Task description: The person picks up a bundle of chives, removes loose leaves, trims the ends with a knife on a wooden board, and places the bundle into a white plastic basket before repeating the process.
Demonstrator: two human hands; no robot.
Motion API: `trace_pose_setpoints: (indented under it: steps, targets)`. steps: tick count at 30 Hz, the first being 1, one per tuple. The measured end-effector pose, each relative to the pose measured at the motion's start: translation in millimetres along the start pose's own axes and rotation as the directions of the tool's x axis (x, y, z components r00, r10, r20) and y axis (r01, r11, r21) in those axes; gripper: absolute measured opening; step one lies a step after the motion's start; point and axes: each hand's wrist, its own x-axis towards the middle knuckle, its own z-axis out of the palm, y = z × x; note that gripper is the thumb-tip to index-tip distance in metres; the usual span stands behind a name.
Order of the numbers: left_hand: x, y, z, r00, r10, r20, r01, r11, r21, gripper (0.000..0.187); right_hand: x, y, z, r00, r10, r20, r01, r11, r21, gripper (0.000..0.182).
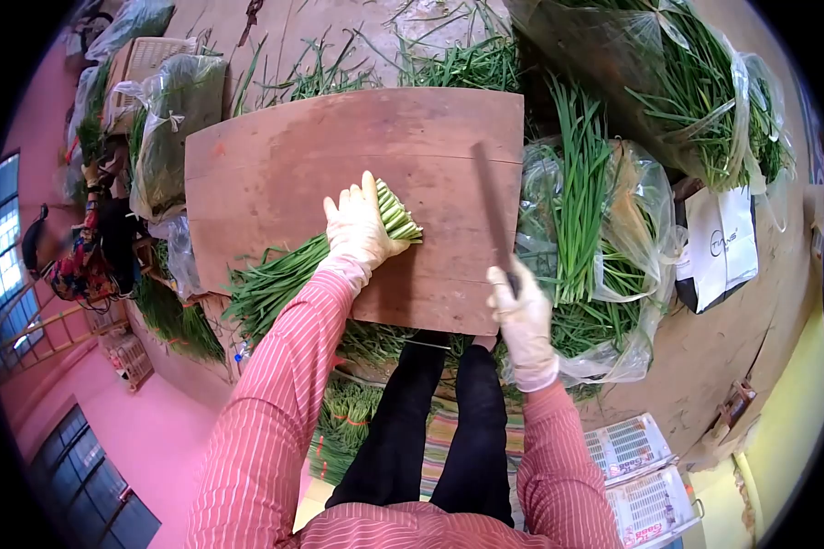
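My left hand, in a pale glove, lies over a bundle of green chives and grips it against the wooden board. The pale cut ends of the stalks point up and right, while the leafy ends trail down to the left over the board's near edge. In my right hand, also gloved, is a long-bladed knife. Its fingers are closed around the dark handle, and the blade points up over the right part of the board, apart from the bundle.
Loose chives lie on an open plastic bag right of the board. A large stuffed bag and a white paper bag stand beyond. Trimmings litter the floor ahead. A person is at the far left, near filled bags.
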Motion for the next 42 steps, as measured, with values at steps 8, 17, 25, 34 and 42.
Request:
trace_pose_setpoints:
  steps: [8, 17, 25, 34, 42]
  targets:
    - [-5, -13, 10, 0.994, 0.096, -0.059, -0.104, 0.982, -0.157, 0.111, 21, 30, 58, 0.989, -0.114, 0.091, 0.136, 0.946, -0.294, 0.043]
    - [15, -72, -24, 0.877, 0.455, 0.154, -0.355, 0.83, -0.431, 0.14, 42, 51, 64, 0.995, 0.039, 0.088, -0.01, 0.951, -0.308, 0.045]
    - [-2, -84, -49, 0.964, 0.25, 0.093, -0.17, 0.845, -0.507, 0.132, 39, 48, 68, 0.989, 0.088, 0.12, -0.064, 0.98, -0.19, 0.04]
    - [-12, 6, 3, 0.997, -0.031, -0.066, 0.039, 0.992, 0.124, 0.139, 36, 52, 82, 0.999, -0.043, 0.023, 0.047, 0.971, -0.235, 0.038]
    - [-10, -6, 36, 0.98, 0.061, -0.19, -0.07, 0.997, -0.044, 0.108, 28, 26, 74, 0.995, -0.094, 0.011, 0.091, 0.913, -0.397, 0.038]
